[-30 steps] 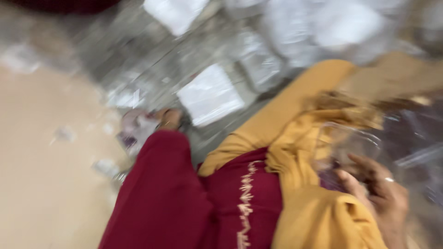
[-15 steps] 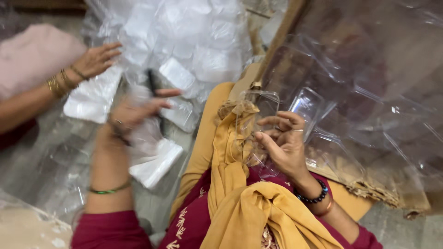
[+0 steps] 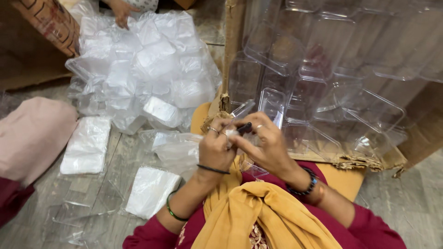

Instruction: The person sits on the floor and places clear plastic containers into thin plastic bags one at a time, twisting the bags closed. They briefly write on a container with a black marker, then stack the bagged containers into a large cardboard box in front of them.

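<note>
My left hand (image 3: 215, 146) and my right hand (image 3: 262, 144) meet in front of my chest, over a mustard scarf (image 3: 263, 216). Both pinch a small clear plastic packet (image 3: 233, 134) with a dark piece (image 3: 245, 128) at its top. A loose clear plastic bag (image 3: 177, 152) hangs from my left hand. A clear plastic box (image 3: 271, 106) stands just beyond my fingers. I wear rings, a black bead bracelet on the right wrist and a green bangle on the left forearm.
A cardboard carton (image 3: 369, 161) full of clear plastic boxes (image 3: 332, 69) lies open at the right. A heap of white packets in bags (image 3: 143, 69) fills the floor ahead, flat white packets (image 3: 87, 145) at the left. Another person's hand (image 3: 121, 10) reaches in at the top; a pink sleeve (image 3: 32, 138) at left.
My left hand has come back from the packets on the floor to my chest and joined the right hand on the small packet. The view has steadied and tilted up.
</note>
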Tool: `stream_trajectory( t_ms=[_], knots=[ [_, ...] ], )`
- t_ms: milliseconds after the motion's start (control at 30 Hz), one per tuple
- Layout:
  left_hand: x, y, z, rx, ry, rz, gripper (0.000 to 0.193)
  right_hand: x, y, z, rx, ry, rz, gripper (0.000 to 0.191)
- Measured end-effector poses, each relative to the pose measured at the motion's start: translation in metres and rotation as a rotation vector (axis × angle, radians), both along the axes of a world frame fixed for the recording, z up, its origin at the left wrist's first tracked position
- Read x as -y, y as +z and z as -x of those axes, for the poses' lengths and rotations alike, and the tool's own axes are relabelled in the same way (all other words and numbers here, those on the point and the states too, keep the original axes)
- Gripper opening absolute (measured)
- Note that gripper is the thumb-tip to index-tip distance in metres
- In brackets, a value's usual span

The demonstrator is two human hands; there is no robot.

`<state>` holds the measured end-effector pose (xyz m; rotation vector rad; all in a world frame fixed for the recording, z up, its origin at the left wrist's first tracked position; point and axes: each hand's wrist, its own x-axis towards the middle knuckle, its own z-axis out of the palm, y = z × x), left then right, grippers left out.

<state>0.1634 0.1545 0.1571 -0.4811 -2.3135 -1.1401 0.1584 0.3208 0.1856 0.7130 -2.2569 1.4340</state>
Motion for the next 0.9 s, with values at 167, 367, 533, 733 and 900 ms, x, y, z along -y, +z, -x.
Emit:
stream_trajectory(
  t_ms=[167, 367, 533, 733, 900],
  knots=[
    [0.017, -0.014, -0.002, -0.084, -0.135, -0.134, 0.04, -0.015, -0.021, 0.022, 0.392, 0.093, 0.587, 0.025],
    [0.057, -0.024, 0.018, 0.087, 0.207, -0.178, 0.018, -0.07, -0.055, 0.033, 0.669, 0.726, 1.268, 0.041],
    [0.058, -0.044, 0.013, 0.275, 0.065, -0.52, 0.04, -0.048, -0.083, -0.006, 1.073, 0.409, 1.251, 0.046],
    [0.067, -0.064, 0.01, 0.307, -0.027, -0.727, 0.044, -0.068, -0.082, -0.068, 1.117, 0.48, 0.969, 0.073],
    [0.064, -0.066, 0.006, 0.502, 0.035, -0.726, 0.017, -0.085, -0.095, -0.093, 1.006, 0.403, 0.94, 0.061]
  ],
)
